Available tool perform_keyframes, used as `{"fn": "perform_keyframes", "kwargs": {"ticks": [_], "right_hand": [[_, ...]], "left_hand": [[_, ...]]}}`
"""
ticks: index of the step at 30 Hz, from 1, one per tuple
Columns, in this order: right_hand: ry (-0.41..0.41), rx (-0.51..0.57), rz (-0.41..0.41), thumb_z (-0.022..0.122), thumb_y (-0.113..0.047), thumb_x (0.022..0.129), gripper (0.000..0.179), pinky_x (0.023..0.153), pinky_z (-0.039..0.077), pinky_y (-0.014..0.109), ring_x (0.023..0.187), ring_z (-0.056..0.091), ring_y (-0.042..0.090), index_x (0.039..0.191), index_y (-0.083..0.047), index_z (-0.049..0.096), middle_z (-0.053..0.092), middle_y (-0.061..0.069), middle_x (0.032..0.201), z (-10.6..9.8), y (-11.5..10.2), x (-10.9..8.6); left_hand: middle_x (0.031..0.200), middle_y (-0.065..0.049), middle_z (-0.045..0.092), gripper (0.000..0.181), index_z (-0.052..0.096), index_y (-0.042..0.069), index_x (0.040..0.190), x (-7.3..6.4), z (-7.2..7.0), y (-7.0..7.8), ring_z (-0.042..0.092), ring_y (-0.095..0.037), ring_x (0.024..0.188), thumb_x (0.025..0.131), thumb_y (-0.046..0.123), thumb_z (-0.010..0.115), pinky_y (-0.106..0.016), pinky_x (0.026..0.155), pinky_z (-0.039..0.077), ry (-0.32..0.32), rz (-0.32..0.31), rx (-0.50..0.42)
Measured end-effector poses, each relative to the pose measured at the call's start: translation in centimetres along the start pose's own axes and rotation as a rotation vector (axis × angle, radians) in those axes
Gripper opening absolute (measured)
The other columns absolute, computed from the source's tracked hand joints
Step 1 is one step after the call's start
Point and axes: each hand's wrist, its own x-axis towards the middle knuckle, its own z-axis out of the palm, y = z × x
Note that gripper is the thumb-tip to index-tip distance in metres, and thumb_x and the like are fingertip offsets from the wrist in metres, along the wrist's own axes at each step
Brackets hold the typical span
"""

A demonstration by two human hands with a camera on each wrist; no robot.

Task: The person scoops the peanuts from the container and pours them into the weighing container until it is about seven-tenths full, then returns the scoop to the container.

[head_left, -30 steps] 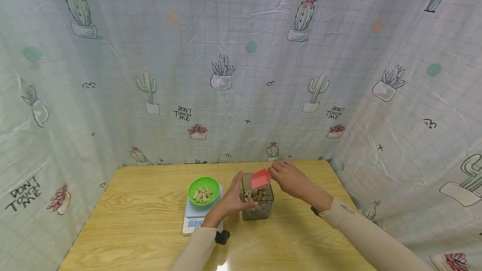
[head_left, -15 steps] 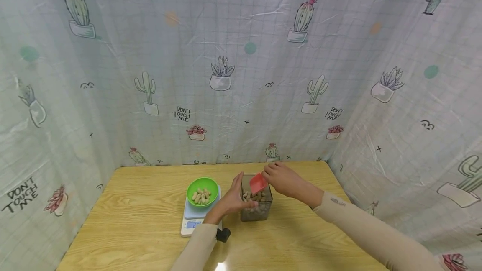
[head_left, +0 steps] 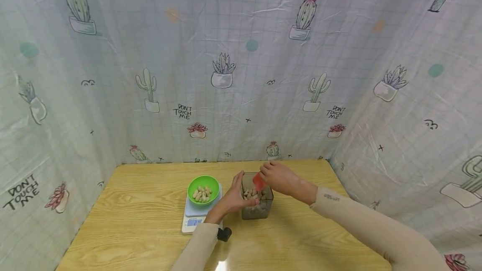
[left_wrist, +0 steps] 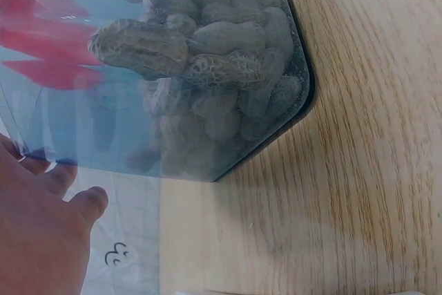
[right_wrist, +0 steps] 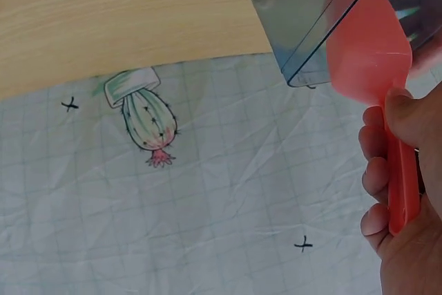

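My right hand [head_left: 281, 177] grips the handle of a red scoop [head_left: 258, 182], its fingers wrapped round it in the right wrist view. The scoop's head dips steeply inside a clear square container [head_left: 260, 213], over unshelled peanuts [left_wrist: 221, 67] that fill its lower part. With thumb at the near side and fingers at the far side, my left hand [head_left: 233, 198] holds this container upright on the table. In the left wrist view the red scoop shows blurred through the container's wall.
Left of the container, a green bowl [head_left: 205, 180] with several peanuts stands on a white kitchen scale [head_left: 187, 226] with a lit display. The wooden table [head_left: 143, 208] meets a cactus-print curtain [head_left: 244, 108] at the back and sides.
My right hand has shifted slightly left and the scoop has tipped steeper into the container. The left hand keeps its hold on the container.
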Motion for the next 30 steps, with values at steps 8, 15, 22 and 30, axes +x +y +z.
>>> {"fn": "perform_keyframes", "kwargs": {"ticks": [8,15,22,30], "right_hand": [[-0.108,-0.048,-0.031,0.071,-0.035,0.090,0.037,0.095,0.047,0.032,0.108,0.059,0.014,0.124,-0.022,0.066,0.065,-0.005,0.120,1.1,-1.3,0.5],[-0.069,0.024,-0.024,0.071,-0.029,0.090,0.029,0.090,0.048,0.032,0.103,0.060,0.014,0.118,-0.021,0.069,0.066,-0.004,0.114,3.1,-2.2,1.1],[-0.037,0.117,0.001,0.070,-0.025,0.091,0.026,0.094,0.049,0.033,0.105,0.061,0.015,0.116,-0.019,0.070,0.066,-0.003,0.114,4.5,-1.8,1.4],[-0.005,0.120,-0.043,0.073,-0.022,0.088,0.027,0.094,0.049,0.032,0.104,0.060,0.014,0.115,-0.019,0.070,0.067,-0.004,0.112,4.1,-2.0,1.4]], "left_hand": [[0.165,-0.013,0.003,0.115,0.001,0.020,0.160,0.0,0.2,0.3,0.027,-0.041,0.147,0.078,0.046,0.079,-0.055,0.109,0.039,-0.011,0.009,-0.013],[0.165,-0.013,0.004,0.116,0.001,0.019,0.160,0.1,0.3,0.1,0.030,-0.040,0.145,0.078,0.048,0.078,-0.054,0.108,0.040,-0.014,0.020,0.006],[0.166,-0.013,0.002,0.117,0.001,0.020,0.160,0.2,0.1,-0.3,0.028,-0.040,0.146,0.078,0.050,0.078,-0.055,0.110,0.039,0.001,0.022,0.007],[0.167,-0.012,-0.002,0.120,-0.005,0.024,0.159,0.1,0.1,-0.3,0.024,-0.040,0.148,0.078,0.054,0.078,-0.057,0.111,0.037,-0.015,0.003,-0.003]]}}
